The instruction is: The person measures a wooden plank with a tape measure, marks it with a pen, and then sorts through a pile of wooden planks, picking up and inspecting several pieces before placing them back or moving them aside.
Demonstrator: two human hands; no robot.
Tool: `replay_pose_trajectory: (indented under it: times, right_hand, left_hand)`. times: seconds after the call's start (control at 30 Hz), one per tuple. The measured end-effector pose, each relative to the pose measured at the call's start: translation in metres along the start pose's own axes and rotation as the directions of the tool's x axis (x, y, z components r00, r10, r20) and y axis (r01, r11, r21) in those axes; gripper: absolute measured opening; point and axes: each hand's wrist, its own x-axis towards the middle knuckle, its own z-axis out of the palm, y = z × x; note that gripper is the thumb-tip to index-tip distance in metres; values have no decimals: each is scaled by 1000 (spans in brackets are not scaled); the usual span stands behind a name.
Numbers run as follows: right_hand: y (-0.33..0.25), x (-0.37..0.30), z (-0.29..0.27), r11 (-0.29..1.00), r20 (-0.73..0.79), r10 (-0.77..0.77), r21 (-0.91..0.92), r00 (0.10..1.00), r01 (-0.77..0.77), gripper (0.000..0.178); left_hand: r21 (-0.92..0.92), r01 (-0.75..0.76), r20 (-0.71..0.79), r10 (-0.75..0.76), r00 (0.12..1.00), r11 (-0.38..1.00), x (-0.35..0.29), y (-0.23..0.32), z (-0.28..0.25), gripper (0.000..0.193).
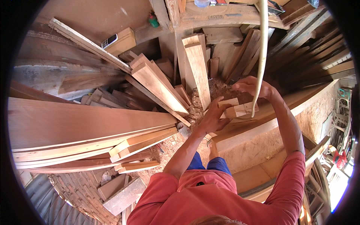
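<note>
Near middle, floor (168, 152) strewn with pale wood shavings (174, 141). Far left, wooden block (125, 42) carries keypad phone (109, 41). Far middle, wooden ledge (225, 19) bears translucent container (202, 3), reddish item (218, 2) just right.

The pale hanging cord (263, 37) is cut off by the upper edge and covers part of the right hand (266, 89). The left hand (212, 118) hides the wood blocks' (240, 110) near ends. The wide plank (82, 117) disappears into the dark rim. The mobile phone's (109, 41) keys are too small to read.
</note>
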Motion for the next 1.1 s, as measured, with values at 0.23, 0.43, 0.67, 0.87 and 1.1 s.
replay_pose_trajectory:
  times: [0.23,0.43,0.67,0.87,1.1]
  right_hand:
    - [-4,34,35,983,240,-15,-177,971,58,50]
    - [2,33,27,930,296,-240,-202,925,306,52]
    - [-3,27,23,936,344,-111,-278,932,214,56]
    - [-5,23,19,951,343,-64,-264,937,162,59]
    - [0,27,12,944,336,-74,-279,939,174,59]
  left_hand:
    - [-389,93,-102,-143,984,917,-17,-7,28,87]
    - [-686,-171,-300,-60,952,707,1,-45,39,80]
    - [354,99,-333,26,943,930,90,-103,-60,88]
    - [702,179,-191,-60,980,690,201,-154,-123,92]
    - [680,347,-296,-191,936,646,205,-166,-119,68]
